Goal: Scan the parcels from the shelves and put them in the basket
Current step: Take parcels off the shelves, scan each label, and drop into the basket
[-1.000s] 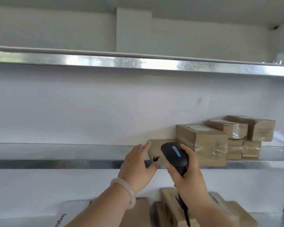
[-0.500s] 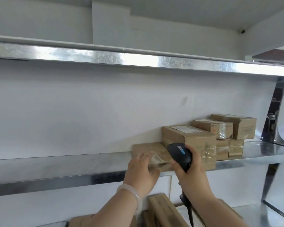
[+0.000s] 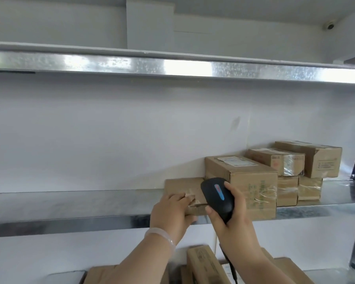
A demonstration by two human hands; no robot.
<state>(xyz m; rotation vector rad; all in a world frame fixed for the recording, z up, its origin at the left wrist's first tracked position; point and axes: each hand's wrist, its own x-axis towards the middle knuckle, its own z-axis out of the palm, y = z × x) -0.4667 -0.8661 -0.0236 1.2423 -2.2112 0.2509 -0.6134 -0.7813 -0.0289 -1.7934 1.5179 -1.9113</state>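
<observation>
Right, down at the bottom edge of the view, brown cartons (image 3: 205, 267) lie on the lower level, partly hidden under both forearms, and a dark cable (image 3: 232, 269) hangs down in front of them. Up from there, a pale bracelet (image 3: 160, 235) sits on the left wrist. The left hand (image 3: 172, 214) is clamped on the flat parcel (image 3: 182, 186): fingers curled over its top, thumb against its front face. That parcel lies at the front edge of the middle shelf (image 3: 70, 203), right of the shelf's middle. Just beside it, the right hand (image 3: 234, 218) is wrapped tight round a black scanner (image 3: 217, 198), blue strip on its back facing the camera, head tipped up over the parcel's right end. Behind the scanner, a taller carton (image 3: 252, 187) stands touching the flat parcel's right side, a white label on its top. Further right and deeper in, stacked boxes (image 3: 316, 162) sit two layers high near the shelf's right end, against the white back wall. Higher up, the shiny top shelf (image 3: 172, 68) runs across, and a dome camera (image 3: 329, 26) sits in the ceiling corner
</observation>
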